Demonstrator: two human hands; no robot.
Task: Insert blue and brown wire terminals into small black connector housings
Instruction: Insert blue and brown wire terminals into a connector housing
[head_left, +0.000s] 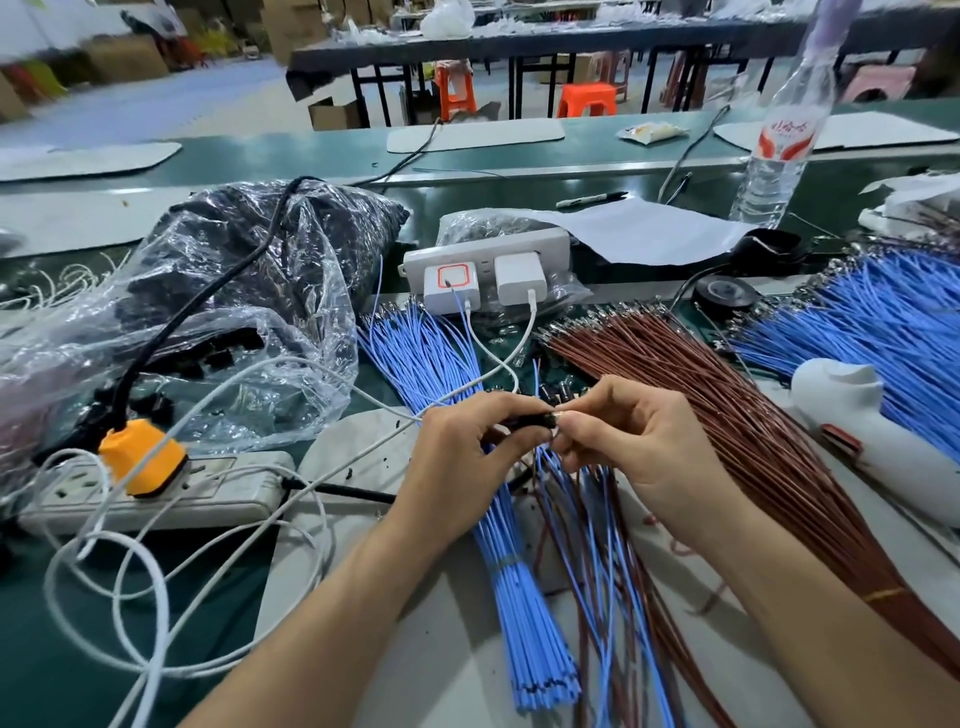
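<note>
The black connector housing (522, 422) is a small, dark, oblong part, largely hidden by fingers; its cavities cannot be made out. Its long axis lies roughly level and parallel to the near edge of the bench (218, 613), with one end toward each hand. It is held above the bench, midway between the left and right edges and closer to the near edge than the far one.

The left hand (462, 462) pinches the left end of the housing between thumb and curled fingers. The right hand (644, 447) is closed at the right end, fingertips pinching at a small metallic glint; whether that is a terminal cannot be confirmed. Loose blue and brown wires (587, 545) hang from below the hands toward the near edge.

A tied blue wire bundle (511, 582) lies under the left hand, fanning out toward the far edge. A brown wire bundle (727, 415) fans out to the right of the hands. A second blue bundle (883, 332) lies toward the right edge. A white socket strip (550, 243) with two chargers sits beyond the hands. A clear plastic bag (249, 291) of dark parts occupies the left side, with an orange plug (140, 457) in front of it.
</note>
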